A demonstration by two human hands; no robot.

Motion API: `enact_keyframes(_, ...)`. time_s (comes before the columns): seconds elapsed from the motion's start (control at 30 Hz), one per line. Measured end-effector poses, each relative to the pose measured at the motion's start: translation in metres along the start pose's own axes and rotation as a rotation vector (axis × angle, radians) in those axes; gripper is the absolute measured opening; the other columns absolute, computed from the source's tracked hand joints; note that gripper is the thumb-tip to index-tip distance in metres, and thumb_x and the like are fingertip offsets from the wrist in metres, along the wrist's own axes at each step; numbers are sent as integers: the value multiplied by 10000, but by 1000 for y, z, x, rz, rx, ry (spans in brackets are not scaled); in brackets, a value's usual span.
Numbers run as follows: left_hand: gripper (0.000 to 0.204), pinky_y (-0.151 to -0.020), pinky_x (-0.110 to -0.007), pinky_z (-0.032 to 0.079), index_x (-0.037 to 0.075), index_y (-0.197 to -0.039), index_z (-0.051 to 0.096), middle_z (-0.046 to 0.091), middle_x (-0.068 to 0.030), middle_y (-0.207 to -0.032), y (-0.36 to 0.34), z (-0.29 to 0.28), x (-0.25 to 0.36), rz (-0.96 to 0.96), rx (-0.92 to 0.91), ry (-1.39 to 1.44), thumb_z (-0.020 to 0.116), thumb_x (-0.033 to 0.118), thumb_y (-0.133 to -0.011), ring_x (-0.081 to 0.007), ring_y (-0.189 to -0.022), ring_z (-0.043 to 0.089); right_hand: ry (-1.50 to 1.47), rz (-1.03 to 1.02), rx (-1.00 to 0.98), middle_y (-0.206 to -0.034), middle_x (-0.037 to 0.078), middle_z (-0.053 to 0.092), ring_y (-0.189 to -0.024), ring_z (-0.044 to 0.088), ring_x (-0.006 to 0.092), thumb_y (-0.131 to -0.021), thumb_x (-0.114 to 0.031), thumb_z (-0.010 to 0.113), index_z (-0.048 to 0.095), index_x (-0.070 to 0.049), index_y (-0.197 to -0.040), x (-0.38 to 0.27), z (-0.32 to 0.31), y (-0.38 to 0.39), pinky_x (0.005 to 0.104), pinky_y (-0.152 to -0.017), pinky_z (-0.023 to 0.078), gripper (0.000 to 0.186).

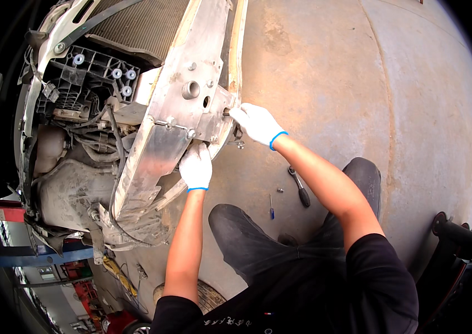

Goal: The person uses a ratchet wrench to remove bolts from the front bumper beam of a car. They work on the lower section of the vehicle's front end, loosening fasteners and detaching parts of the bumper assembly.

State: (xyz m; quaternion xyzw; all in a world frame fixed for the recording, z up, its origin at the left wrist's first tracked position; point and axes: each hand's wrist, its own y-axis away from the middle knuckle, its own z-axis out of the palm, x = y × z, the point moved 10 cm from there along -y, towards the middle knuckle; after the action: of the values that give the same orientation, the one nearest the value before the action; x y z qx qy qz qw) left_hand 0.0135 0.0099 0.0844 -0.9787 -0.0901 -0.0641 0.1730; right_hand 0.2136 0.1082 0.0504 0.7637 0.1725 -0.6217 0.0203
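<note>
A silvery metal bumper beam (169, 100) with bolts and round holes runs across the stripped front of a car. My right hand (255, 123), in a white glove with a blue cuff, is at the beam's right edge. Its thumb and fingers are pinched together at a small dark piece (226, 113), too small to name. My left hand (196, 168), gloved the same way, reaches up to the beam's lower edge with its fingers bunched. Those fingertips are partly hidden under the metal, and whatever they hold cannot be made out.
On the concrete floor (314, 72) lie a ratchet wrench (300, 188), a blue-handled screwdriver (272, 209) and a small metal socket (280, 190). Hoses, a radiator (141, 25) and a black plastic bracket (88, 72) fill the car's front. A dark stand (453, 234) is at right.
</note>
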Motion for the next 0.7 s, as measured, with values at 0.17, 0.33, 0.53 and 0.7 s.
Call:
enact_keyframes(0.17, 333, -724, -479, 491, 34, -902, 684, 669, -221, -840, 1, 0, -4, 5, 15, 23, 484, 296, -950, -404, -771, 638, 331, -315, 33, -907, 233, 644, -942, 612, 409, -924, -308, 558, 522, -33, -1032, -27, 1, 5, 477, -796, 490, 297)
enact_keyframes(0.33, 331, -725, -480, 492, 34, -906, 686, 673, -216, -850, 0, 1, -3, -4, 9, 13, 486, 293, -949, -404, -777, 640, 64, -199, 92, -803, 197, 631, -732, 621, 347, -884, -315, 653, 540, -18, -949, -15, -9, 4, 394, -690, 503, 324)
enact_keyframes(0.53, 337, -722, -481, 493, 35, -904, 686, 671, -220, -847, 2, 1, -6, -2, 12, 14, 486, 303, -951, -406, -774, 639, -194, 246, -200, -643, 151, 610, -575, 624, 245, -890, -500, 608, 556, 3, -740, 4, 1, 6, 381, -592, 507, 528)
enact_keyframes(0.7, 336, -721, -481, 493, 34, -897, 684, 670, -217, -845, 1, 2, -5, -8, 10, 6, 489, 302, -951, -405, -773, 639, -340, 397, -274, -531, 89, 537, -402, 527, 188, -936, -569, 515, 557, -21, -698, 18, 13, 9, 333, -434, 466, 599)
